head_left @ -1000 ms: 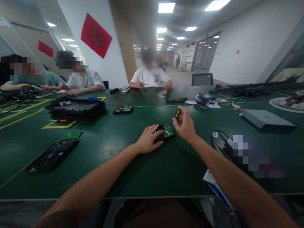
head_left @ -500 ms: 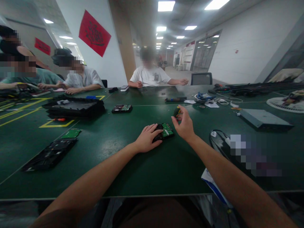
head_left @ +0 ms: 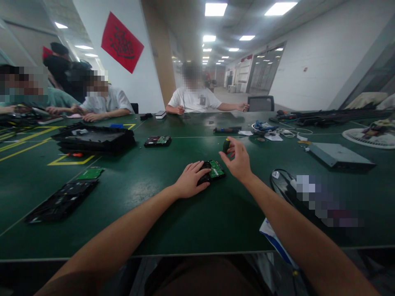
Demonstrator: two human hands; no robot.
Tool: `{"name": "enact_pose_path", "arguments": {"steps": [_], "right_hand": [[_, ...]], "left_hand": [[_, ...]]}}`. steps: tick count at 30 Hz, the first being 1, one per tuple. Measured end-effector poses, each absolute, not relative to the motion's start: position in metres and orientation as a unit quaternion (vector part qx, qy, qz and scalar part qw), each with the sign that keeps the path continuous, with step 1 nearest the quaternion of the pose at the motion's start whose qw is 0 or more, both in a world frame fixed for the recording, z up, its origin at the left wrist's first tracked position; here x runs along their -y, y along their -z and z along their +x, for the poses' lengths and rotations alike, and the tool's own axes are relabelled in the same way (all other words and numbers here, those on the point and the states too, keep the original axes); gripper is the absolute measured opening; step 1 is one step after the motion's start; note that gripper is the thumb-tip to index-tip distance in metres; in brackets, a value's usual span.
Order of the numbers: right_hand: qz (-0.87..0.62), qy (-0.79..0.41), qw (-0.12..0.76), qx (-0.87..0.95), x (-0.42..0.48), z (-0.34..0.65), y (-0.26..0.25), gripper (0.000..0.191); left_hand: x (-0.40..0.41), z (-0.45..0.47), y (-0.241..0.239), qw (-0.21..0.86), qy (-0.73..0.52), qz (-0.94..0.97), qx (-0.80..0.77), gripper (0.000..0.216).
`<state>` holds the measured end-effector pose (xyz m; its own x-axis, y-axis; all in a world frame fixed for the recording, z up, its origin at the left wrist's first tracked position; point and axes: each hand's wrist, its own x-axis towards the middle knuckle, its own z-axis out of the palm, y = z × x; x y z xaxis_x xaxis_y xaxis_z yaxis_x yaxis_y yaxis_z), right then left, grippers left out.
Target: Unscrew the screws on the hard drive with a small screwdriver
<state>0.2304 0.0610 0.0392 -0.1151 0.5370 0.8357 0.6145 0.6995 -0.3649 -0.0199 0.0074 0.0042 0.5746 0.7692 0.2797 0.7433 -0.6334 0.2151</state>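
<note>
Under my left hand (head_left: 189,181) lies a hard drive (head_left: 217,169) with a green circuit board on its upper side. My fingers and thumb hold it down against the table, covering its left half. My right hand (head_left: 240,161) is raised just right of the drive, its fingers closed round the dark green and yellow handle of a screwdriver (head_left: 226,145). The shaft is too dark to make out, so whether its tip touches the drive I cannot tell. Another hard drive (head_left: 157,141) sits farther back on the table.
On the left are a black plastic housing (head_left: 61,199), a loose green circuit board (head_left: 91,173) and stacked black trays (head_left: 95,139). A grey metal box (head_left: 342,155) and a cable (head_left: 274,187) lie right. Across the green table (head_left: 166,230) sits a person (head_left: 194,98); others sit left.
My right hand and the screwdriver have shifted slightly left, with the handle more upright. My left hand stays on the hard drive. Across the table, the person's hand has moved a little.
</note>
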Motion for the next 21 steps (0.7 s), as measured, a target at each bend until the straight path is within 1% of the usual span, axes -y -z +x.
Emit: {"name": "enact_pose_path", "arguments": {"steps": [4,8,11,15,21], "right_hand": [[-0.357,-0.001,0.551,0.754,-0.0607,0.2292,-0.0383,0.06],[-0.382,-0.026,0.559,0.735,-0.0614,0.2278,-0.0368,0.063],[-0.396,-0.005,0.549,0.736,-0.0605,0.2289,-0.0388,0.064],[-0.38,0.017,0.514,0.769,-0.0595,0.2312,-0.0405,0.066],[-0.363,-0.04,0.524,0.77,-0.0652,0.2307,-0.0327,0.071]], "left_hand": [[-0.0068,-0.0203,-0.0057,0.037,-0.174,0.887,-0.426,0.061],[-0.0057,-0.0197,-0.0073,0.037,-0.174,0.887,-0.427,0.061],[-0.0054,-0.0186,-0.0068,0.032,-0.171,0.886,-0.43,0.061],[-0.0052,-0.0178,-0.0058,0.025,-0.172,0.887,-0.429,0.06],[-0.0035,-0.0158,-0.0091,0.005,-0.164,0.889,-0.427,0.059]]}}
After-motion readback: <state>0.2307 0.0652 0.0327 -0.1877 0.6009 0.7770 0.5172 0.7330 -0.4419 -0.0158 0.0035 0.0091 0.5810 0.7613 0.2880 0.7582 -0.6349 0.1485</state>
